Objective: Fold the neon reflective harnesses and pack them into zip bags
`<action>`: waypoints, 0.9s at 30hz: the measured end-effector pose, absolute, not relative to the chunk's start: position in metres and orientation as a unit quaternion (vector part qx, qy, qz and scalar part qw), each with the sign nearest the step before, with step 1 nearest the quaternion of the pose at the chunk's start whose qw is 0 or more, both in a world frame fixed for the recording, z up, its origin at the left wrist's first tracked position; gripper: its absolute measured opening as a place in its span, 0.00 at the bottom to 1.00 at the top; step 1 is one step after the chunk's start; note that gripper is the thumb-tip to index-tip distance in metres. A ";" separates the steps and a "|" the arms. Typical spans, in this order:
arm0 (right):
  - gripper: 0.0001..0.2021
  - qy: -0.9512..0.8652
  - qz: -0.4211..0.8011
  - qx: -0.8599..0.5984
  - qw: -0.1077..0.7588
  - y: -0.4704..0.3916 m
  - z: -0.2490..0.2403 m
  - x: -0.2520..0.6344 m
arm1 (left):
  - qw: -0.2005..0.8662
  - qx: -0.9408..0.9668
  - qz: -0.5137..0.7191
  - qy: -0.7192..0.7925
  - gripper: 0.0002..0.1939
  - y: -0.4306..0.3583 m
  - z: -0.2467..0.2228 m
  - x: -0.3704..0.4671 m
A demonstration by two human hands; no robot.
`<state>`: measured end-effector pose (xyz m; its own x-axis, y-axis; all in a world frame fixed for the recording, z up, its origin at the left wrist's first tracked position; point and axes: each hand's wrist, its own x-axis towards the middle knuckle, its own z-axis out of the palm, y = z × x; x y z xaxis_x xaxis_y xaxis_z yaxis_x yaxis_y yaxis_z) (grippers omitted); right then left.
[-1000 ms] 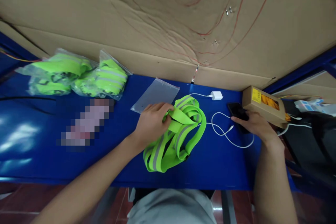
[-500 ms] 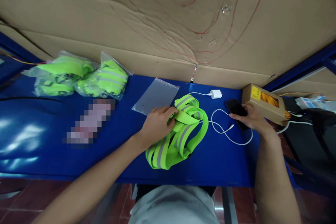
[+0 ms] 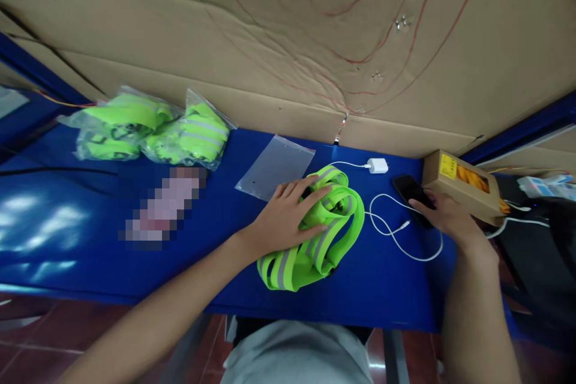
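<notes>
A bundle of neon-yellow reflective straps [image 3: 330, 240] with grey stripes lies loosely coiled on the blue table. My left hand [image 3: 288, 216] rests over its upper left part, fingers spread and touching the bands. At the right, a black smartphone [image 3: 407, 189] lies on the table beside a cardboard box. My right hand [image 3: 450, 219] is at the phone's right edge, thumb across the screen and the other fingers along the side, partly hidden. Behind the straps lies a flat clear zip bag [image 3: 275, 165]. A white charger [image 3: 378, 165] with its cable [image 3: 420, 259] sits between straps and phone.
Several bagged neon bundles [image 3: 193, 135] stand at the back left. A pixelated item [image 3: 164, 204] lies in front of them. The cardboard box [image 3: 463, 183] with a window is at the right end. A brown cardboard panel [image 3: 270, 42] rises behind the table [image 3: 216, 216].
My left hand has loosened its pinch on the strap and spread its fingers over the bundle. My right hand has slid slightly right on the phone. The camera view has shifted a little.
</notes>
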<state>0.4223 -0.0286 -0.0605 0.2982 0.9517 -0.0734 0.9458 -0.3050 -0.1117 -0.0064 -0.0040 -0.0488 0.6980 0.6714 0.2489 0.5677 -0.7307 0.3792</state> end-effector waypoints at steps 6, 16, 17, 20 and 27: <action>0.29 -0.623 0.129 -0.771 -0.009 -0.037 -0.050 0.429 | 0.119 0.914 0.173 0.348 0.33 -0.001 -0.052 -0.009; 0.28 -0.650 0.144 -0.746 -0.009 -0.038 -0.049 0.436 | 0.121 0.914 0.170 0.347 0.33 -0.001 -0.051 -0.008; 0.30 -0.653 0.143 -0.743 -0.006 -0.040 -0.049 0.439 | 0.120 0.915 0.169 0.346 0.33 -0.001 -0.051 -0.008; 0.36 -0.689 0.135 -0.712 -0.003 -0.049 -0.049 0.448 | 0.116 0.917 0.166 0.344 0.33 0.000 -0.052 -0.008; 0.32 -0.751 0.118 -0.643 -0.094 -0.043 -0.031 0.444 | 0.116 0.917 0.169 0.342 0.32 0.000 -0.053 -0.009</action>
